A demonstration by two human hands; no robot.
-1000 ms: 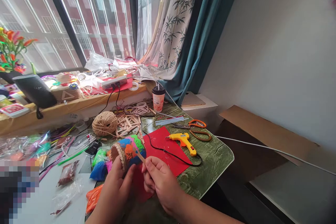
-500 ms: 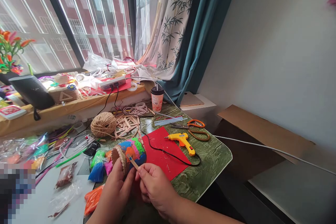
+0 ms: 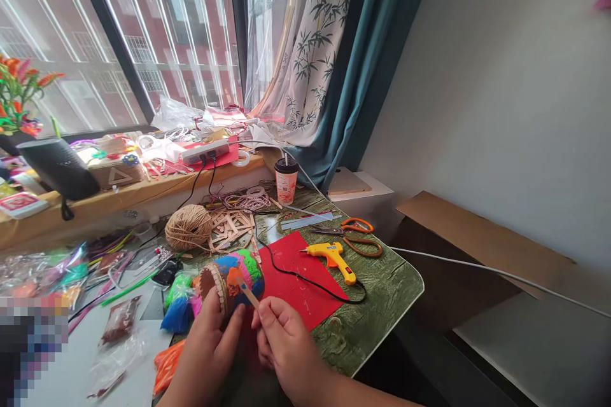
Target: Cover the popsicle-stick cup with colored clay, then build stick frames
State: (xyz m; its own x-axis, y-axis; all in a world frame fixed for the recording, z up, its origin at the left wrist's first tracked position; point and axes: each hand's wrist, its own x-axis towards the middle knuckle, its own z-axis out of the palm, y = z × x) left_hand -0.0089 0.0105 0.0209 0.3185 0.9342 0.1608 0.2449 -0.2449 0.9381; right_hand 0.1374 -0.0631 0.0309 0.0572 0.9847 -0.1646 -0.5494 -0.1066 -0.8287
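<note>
My left hand [image 3: 214, 334] is closed around the rim end of a cup-like container [image 3: 245, 276] lying tilted on its side. Blue, orange and green clay covers its outside, and a braided tan band runs round its open rim. Between the thumb and fingers of my right hand [image 3: 281, 337] is a wooden craft stick [image 3: 251, 297], its tip touching the orange patch of clay. Under and beyond the container lies a red sheet [image 3: 300, 292]. Bags of blue clay [image 3: 175, 315] and orange clay [image 3: 167, 365] lie left of my left hand.
A yellow glue gun [image 3: 331, 257] rests on the red sheet, its black cord looping across. Behind it are orange-handled scissors [image 3: 358, 227] and a lidded paper cup [image 3: 286, 181]. A twine ball [image 3: 188, 227] and wooden pieces [image 3: 231, 229] sit near the cluttered windowsill [image 3: 119, 187].
The craft stick's tip has shifted slightly right and down over the orange clay, and my right hand has moved a little with it. My left hand keeps its hold on the container.
</note>
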